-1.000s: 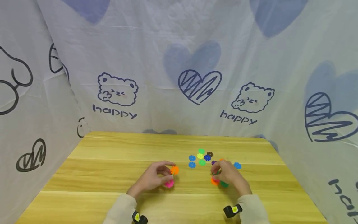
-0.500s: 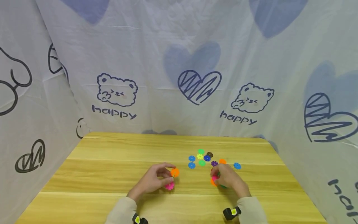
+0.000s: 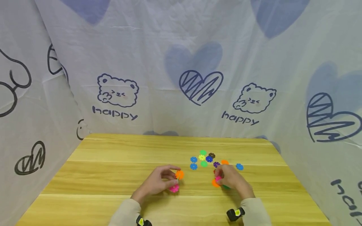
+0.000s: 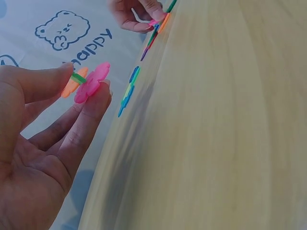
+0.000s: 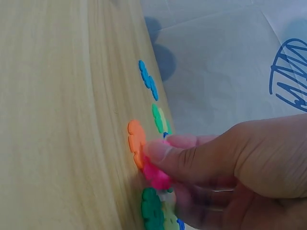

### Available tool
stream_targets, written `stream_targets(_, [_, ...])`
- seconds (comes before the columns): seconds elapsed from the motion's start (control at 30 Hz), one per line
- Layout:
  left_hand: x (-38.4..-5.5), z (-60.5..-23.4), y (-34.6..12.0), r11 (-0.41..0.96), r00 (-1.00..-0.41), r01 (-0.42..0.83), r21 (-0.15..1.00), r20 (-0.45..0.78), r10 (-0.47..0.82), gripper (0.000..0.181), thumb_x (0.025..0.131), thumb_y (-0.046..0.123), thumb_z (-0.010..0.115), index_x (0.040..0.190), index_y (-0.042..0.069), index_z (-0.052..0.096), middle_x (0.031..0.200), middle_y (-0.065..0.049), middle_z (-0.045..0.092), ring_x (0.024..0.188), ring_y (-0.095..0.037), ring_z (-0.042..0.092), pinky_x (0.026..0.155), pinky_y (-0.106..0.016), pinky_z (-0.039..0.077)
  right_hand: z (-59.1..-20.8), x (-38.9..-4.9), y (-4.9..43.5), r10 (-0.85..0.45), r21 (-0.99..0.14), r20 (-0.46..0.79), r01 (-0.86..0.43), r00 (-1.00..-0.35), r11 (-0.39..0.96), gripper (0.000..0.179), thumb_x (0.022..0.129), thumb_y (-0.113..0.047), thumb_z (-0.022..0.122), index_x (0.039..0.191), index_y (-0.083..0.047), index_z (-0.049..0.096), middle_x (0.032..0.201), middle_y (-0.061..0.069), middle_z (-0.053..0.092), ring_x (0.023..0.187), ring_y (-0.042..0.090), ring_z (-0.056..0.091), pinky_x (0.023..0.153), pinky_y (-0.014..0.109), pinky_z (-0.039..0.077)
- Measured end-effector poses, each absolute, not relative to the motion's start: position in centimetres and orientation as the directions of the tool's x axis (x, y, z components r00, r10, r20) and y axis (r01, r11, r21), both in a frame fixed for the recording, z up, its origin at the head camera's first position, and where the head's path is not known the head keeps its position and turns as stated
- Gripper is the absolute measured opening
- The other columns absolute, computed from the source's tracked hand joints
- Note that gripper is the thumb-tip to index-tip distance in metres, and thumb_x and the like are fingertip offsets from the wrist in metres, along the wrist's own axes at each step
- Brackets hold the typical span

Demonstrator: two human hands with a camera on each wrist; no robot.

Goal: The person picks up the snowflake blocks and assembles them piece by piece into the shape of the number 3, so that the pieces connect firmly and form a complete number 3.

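Observation:
My left hand (image 3: 159, 181) pinches a small joined piece between thumb and fingers, above the table. In the left wrist view it shows a pink snowflake disc (image 4: 93, 82), a green disc (image 4: 78, 77) seen edge-on and an orange disc (image 4: 73, 85). On the right, my right hand (image 3: 230, 177) pinches a pink snowflake disc (image 5: 157, 175) between thumb and fingers. Close beside that hand lie an orange disc (image 5: 136, 143) and a dark green disc (image 5: 152, 209). The curled fingers partly hide other discs under the right hand.
Several loose discs lie beyond the hands, among them a yellow disc (image 3: 202, 157), a brown disc (image 3: 211, 155) and a purple disc (image 3: 216, 164). A light blue disc (image 3: 239, 166) lies right of the right hand. Printed cloth (image 3: 158, 94) walls the wooden table (image 3: 113, 169).
The right hand's fingers now hold a pink disc that lay among the pieces under them. The left hand has shifted slightly right and down, still holding its joined discs.

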State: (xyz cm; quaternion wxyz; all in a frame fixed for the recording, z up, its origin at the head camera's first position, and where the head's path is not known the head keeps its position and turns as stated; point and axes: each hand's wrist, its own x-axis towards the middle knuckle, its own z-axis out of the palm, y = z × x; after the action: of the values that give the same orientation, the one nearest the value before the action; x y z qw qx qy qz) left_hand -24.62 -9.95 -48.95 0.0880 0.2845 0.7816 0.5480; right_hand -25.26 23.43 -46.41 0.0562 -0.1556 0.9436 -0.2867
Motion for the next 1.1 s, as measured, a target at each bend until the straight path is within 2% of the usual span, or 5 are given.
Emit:
stream_targets(0.1, [-24.7, -48.9, -9.7, 0.245, -0.824, 0.345, 0.906, 0.167, 0.541, 0.046, 0.096, 0.019, 0.074, 0.140, 0.010, 0.062, 0.110, -0.010, 0.073, 0.097, -0.010, 0.069, 0.090, -0.022, 0.057, -46.4, -25.2, 23.7, -0.323, -0.574, -0.011, -0.258, -0.946, 0.777, 0.020, 0.082, 0.005, 0.081, 0.086, -0.007, 0.065, 0.081, 0.001, 0.062, 0.075, 0.014, 0.053, 0.067, 0.023, 0.047])
stream_targets(0.23, [-24.6, -48.9, -9.6, 0.242, -0.819, 0.354, 0.903, 0.174, 0.547, 0.047, 0.096, 0.018, 0.074, 0.139, 0.005, 0.062, 0.110, -0.014, 0.072, 0.096, -0.014, 0.070, 0.088, -0.022, 0.057, -46.3, -25.3, 23.9, -0.328, -0.592, 0.008, -0.269, -0.945, 0.760, 0.014, 0.088, 0.000, 0.078, 0.086, -0.007, 0.066, 0.076, 0.000, 0.062, 0.069, 0.013, 0.054, 0.063, 0.021, 0.047])
stream_targets(0.53, [-24.4, -48.7, -9.6, 0.216, -0.825, 0.296, 0.930, 0.135, 0.548, 0.048, 0.097, 0.016, 0.072, 0.141, 0.002, 0.060, 0.113, -0.019, 0.070, 0.090, -0.013, 0.073, 0.080, -0.023, 0.061, -45.9, -25.6, 22.7, -0.263, -0.623, 0.057, -0.240, -0.963, 0.744, 0.008, 0.093, -0.010, 0.076, 0.090, -0.013, 0.069, 0.082, -0.001, 0.066, 0.072, 0.013, 0.056, 0.065, 0.022, 0.049])
stream_targets(0.77, [-24.4, -48.7, -9.5, 0.210, -0.823, 0.291, 0.933, 0.132, 0.553, 0.047, 0.097, 0.016, 0.072, 0.140, 0.002, 0.060, 0.110, -0.018, 0.070, 0.089, -0.013, 0.073, 0.079, -0.024, 0.061, -45.6, -25.4, 21.0, -0.263, -0.662, 0.123, -0.277, -0.957, 0.697, 0.008, 0.092, -0.005, 0.076, 0.095, -0.011, 0.072, 0.083, -0.001, 0.067, 0.073, 0.010, 0.058, 0.064, 0.020, 0.050])
stream_targets(1.1, [-24.3, -48.8, -9.3, 0.220, -0.826, 0.280, 0.934, 0.117, 0.552, 0.047, 0.097, 0.017, 0.073, 0.141, 0.004, 0.060, 0.111, -0.014, 0.071, 0.091, -0.017, 0.073, 0.082, -0.023, 0.060, -45.5, -24.7, 19.4, -0.349, -0.691, 0.157, -0.355, -0.924, 0.630, 0.009, 0.093, -0.003, 0.074, 0.098, -0.010, 0.073, 0.088, 0.001, 0.073, 0.072, 0.006, 0.063, 0.065, 0.020, 0.056])
